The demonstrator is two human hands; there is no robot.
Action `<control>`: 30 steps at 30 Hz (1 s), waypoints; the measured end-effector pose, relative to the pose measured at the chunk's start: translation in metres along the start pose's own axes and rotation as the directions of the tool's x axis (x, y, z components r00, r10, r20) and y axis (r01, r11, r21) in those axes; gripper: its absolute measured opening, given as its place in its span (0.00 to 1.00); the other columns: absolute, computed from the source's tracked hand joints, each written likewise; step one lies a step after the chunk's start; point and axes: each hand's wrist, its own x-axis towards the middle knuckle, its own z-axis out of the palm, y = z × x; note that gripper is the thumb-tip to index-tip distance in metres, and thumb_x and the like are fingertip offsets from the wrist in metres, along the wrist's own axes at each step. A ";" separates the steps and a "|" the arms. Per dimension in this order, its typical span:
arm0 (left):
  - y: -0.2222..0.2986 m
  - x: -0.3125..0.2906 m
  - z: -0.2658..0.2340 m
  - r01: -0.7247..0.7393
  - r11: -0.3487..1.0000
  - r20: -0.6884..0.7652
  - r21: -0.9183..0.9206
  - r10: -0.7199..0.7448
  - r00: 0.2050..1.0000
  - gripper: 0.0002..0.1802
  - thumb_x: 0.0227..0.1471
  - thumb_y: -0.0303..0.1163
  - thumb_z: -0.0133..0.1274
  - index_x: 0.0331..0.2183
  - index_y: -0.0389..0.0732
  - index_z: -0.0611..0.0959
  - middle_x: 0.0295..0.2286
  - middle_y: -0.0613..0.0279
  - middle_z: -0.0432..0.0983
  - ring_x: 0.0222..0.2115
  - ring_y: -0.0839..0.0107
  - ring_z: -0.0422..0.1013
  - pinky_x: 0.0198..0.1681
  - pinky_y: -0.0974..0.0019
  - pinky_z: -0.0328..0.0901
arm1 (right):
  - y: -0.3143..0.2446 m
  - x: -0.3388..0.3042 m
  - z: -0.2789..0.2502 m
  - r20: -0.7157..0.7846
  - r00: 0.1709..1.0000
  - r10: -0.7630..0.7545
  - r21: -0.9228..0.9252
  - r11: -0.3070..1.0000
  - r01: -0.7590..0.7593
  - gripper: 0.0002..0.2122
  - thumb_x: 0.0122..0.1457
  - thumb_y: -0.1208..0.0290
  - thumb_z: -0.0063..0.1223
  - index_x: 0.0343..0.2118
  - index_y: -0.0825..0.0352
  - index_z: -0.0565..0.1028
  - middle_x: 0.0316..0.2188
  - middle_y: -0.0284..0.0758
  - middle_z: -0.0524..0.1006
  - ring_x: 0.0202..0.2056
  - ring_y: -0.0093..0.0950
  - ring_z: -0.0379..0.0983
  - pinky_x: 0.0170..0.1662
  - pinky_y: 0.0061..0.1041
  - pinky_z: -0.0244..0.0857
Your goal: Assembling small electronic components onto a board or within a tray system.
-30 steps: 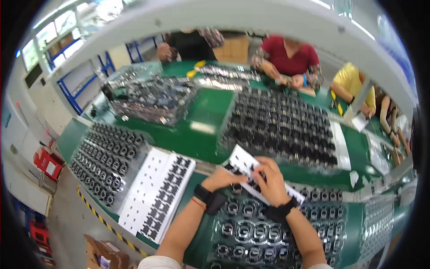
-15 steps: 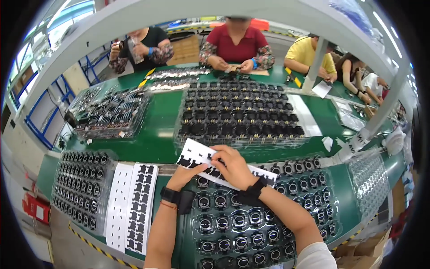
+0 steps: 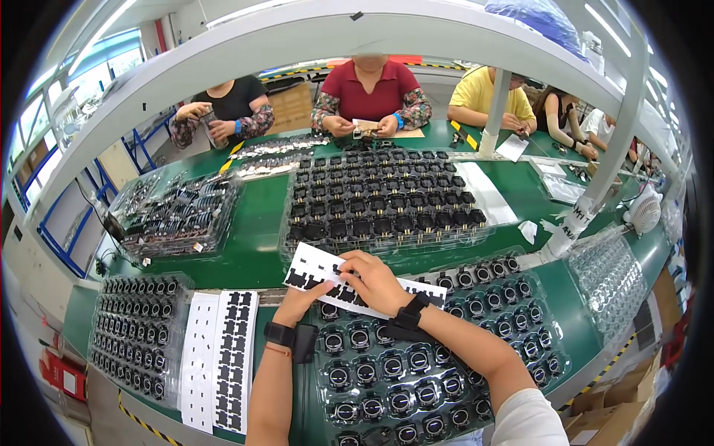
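Observation:
A white sheet [image 3: 306, 262] bearing rows of black die-cut stickers is held at a tilt over the front tray. My left hand [image 3: 301, 301] grips its left end, the thumb lying on top. On the sheet's face, my right hand [image 3: 372, 282] is closed, thumb and forefinger pinched at a small black sticker [image 3: 337, 270]; the fingers partly hide it. Beneath both hands lies a clear plastic tray [image 3: 439, 357] with rows of black round-lensed parts. Black bands circle both wrists.
Left of my arms lie two more sticker sheets [image 3: 217, 357] and another filled tray [image 3: 137, 334]. Ahead stand a tray of black square parts [image 3: 383, 193] and a stack of circuit parts [image 3: 182, 215]. Clear trays [image 3: 606, 275] and a white post [image 3: 573, 227] are right. Co-workers sit opposite.
The view has tilted up, so the benches sit lower and more left in it. Both hands keep their hold on the sheet, the right fingers still at the same small sticker.

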 end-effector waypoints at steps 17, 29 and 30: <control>-0.009 0.003 -0.006 -0.035 0.998 0.000 -0.048 0.035 0.999 0.19 0.45 0.26 0.56 0.42 0.37 0.73 0.37 0.66 0.72 0.39 0.76 0.67 0.43 0.72 0.61 | 0.002 0.001 0.002 0.011 1.000 0.005 0.027 1.000 -0.005 0.05 0.54 0.74 0.47 0.31 0.70 0.69 0.37 0.40 0.70 0.35 0.39 0.68 0.38 0.30 0.62; -0.017 0.012 -0.007 -0.016 0.996 0.023 -0.091 0.018 1.000 0.19 0.45 0.26 0.56 0.42 0.38 0.73 0.37 0.66 0.72 0.38 0.76 0.68 0.41 0.72 0.63 | 0.009 0.001 0.003 -0.014 0.998 0.061 0.122 0.991 -0.059 0.05 0.54 0.75 0.47 0.31 0.72 0.68 0.36 0.40 0.70 0.32 0.37 0.69 0.35 0.28 0.63; -0.016 0.011 -0.007 -0.015 0.996 0.023 -0.088 0.017 1.000 0.19 0.45 0.26 0.56 0.42 0.38 0.73 0.37 0.66 0.72 0.38 0.76 0.68 0.41 0.72 0.63 | 0.010 0.001 0.003 -0.017 0.998 0.062 0.126 0.990 -0.059 0.05 0.54 0.75 0.47 0.31 0.72 0.68 0.36 0.40 0.70 0.32 0.37 0.69 0.35 0.28 0.63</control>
